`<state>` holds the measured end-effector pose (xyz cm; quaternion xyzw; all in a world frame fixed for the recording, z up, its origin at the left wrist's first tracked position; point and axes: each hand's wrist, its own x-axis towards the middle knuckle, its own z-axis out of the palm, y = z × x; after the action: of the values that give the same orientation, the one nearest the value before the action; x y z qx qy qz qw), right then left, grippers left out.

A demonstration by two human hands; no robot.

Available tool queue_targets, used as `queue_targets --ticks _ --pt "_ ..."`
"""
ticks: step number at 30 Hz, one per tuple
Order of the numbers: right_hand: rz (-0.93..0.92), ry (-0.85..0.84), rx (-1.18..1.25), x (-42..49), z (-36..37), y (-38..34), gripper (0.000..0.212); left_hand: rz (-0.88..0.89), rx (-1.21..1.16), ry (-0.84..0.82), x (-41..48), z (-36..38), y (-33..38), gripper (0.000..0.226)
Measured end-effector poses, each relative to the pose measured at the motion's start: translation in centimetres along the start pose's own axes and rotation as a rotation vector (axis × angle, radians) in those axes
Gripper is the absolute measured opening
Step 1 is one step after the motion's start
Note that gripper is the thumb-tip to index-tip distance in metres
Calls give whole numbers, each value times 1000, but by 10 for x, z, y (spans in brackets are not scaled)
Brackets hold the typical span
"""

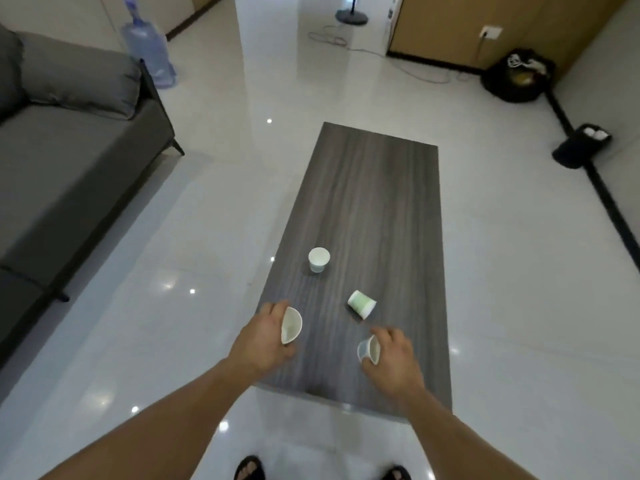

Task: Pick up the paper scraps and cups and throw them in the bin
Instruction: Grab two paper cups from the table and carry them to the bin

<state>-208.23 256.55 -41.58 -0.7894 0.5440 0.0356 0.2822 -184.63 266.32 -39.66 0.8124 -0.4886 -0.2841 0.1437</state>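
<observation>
**Over the near end of the bench (374,202): a cup in each hand**

The left hand (266,336) has its grip closed around a white cup (291,325), mouth turned right. The right hand (391,355) has its grip around a second cup (369,349), mouth turned left. Farther along the bench an upright cup (318,259) stands, and a green-sided cup (362,304) lies tipped over between it and the right hand. A black bin (581,145) stands on the floor, well apart to the right.
</observation>
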Motion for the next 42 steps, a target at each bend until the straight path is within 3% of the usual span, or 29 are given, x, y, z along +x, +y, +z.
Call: queue_targets --ticks 11,21,30,42 --pt "186 258 21 -117 -137 238 60 309 82 -64 0 100 281 77" --pt "375 392 114 -141 -223 380 65 576 159 -175 38 186 475 81" --pt "456 405 97 -61 -313 505 65 641 140 -228 140 269 611 80" --pt "526 427 169 98 -455 650 64 676 206 -232 310 306 807 81"
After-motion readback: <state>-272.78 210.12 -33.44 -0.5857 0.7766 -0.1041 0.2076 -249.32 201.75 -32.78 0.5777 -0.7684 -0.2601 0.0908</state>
